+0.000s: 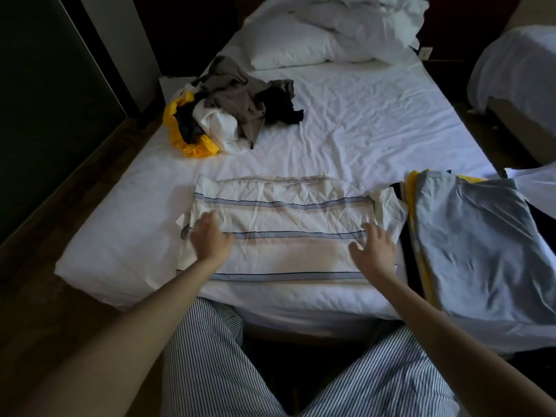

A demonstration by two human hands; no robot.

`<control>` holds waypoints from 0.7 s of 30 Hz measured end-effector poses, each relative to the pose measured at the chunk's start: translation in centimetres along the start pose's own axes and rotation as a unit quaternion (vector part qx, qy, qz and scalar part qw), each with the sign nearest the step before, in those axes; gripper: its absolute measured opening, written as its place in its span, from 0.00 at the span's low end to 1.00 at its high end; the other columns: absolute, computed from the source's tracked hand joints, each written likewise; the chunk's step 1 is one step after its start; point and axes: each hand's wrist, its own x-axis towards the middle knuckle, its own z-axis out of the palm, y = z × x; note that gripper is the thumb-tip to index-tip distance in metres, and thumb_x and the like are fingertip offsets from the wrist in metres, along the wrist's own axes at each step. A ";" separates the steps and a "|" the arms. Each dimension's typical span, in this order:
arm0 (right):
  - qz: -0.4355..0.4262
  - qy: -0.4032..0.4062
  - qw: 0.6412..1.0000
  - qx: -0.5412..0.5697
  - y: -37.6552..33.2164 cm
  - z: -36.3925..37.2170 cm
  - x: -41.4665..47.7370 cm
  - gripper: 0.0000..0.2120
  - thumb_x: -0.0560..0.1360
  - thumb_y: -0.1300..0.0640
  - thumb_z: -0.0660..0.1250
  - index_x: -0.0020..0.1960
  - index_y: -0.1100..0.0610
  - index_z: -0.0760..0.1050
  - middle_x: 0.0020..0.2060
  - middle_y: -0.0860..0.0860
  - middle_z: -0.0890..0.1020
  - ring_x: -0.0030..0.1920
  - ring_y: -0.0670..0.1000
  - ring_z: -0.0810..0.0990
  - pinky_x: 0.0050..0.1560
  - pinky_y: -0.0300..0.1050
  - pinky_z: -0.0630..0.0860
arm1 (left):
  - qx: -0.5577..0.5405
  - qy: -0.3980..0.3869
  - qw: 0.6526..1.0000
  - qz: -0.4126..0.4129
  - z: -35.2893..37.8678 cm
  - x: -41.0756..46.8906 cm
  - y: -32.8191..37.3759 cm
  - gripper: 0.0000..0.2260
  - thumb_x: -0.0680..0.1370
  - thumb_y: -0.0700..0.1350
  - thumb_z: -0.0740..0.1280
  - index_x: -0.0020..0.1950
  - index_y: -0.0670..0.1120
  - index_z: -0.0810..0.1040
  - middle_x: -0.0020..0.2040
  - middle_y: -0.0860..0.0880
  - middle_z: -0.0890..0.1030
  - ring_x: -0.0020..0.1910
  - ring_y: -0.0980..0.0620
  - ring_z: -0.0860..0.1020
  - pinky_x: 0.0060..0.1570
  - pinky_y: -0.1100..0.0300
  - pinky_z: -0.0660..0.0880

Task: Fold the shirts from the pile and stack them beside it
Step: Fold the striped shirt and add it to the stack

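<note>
Striped shirt (282, 224), flat under left hand (210, 237), right hand (374, 249)

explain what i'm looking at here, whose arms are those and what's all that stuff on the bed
There is no machine: one camera on a person's head looks down at their own arms. The left hand and right hand are spread open over a white shirt with thin blue stripes, laid flat on the white bed sheet; neither grips anything. Farther back on the left is a crumpled pile of grey, black, white and yellow clothes. On the right is a stack of folded shirts with a pale blue one on top.
</note>
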 end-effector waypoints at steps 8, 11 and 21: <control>-0.159 -0.103 0.979 -0.076 -4.9 7.7 5.5 0.26 0.80 0.47 0.46 0.76 0.54 0.55 0.76 0.52 0.56 0.76 0.51 0.49 0.73 0.46 0.43 | 0.067 -0.135 0.940 0.305 8.9 1.0 9.1 0.22 0.83 0.48 0.52 0.77 0.46 0.58 0.78 0.47 0.56 0.76 0.48 0.54 0.72 0.53 0.51; -0.162 -0.116 0.975 -0.097 -3.4 10.0 7.3 0.30 0.77 0.43 0.39 0.77 0.51 0.53 0.77 0.50 0.55 0.77 0.49 0.47 0.72 0.44 0.41 | 0.123 -0.177 0.933 0.289 11.9 2.8 8.6 0.23 0.83 0.54 0.45 0.78 0.52 0.51 0.79 0.51 0.48 0.77 0.52 0.46 0.73 0.52 0.42; -0.092 -0.063 0.980 -0.166 4.1 7.3 15.7 0.26 0.80 0.41 0.45 0.76 0.44 0.52 0.77 0.45 0.50 0.77 0.48 0.45 0.73 0.46 0.41 | 0.117 -0.058 0.960 0.248 10.7 15.7 2.7 0.30 0.77 0.58 0.41 0.75 0.50 0.63 0.75 0.46 0.63 0.74 0.46 0.60 0.72 0.53 0.51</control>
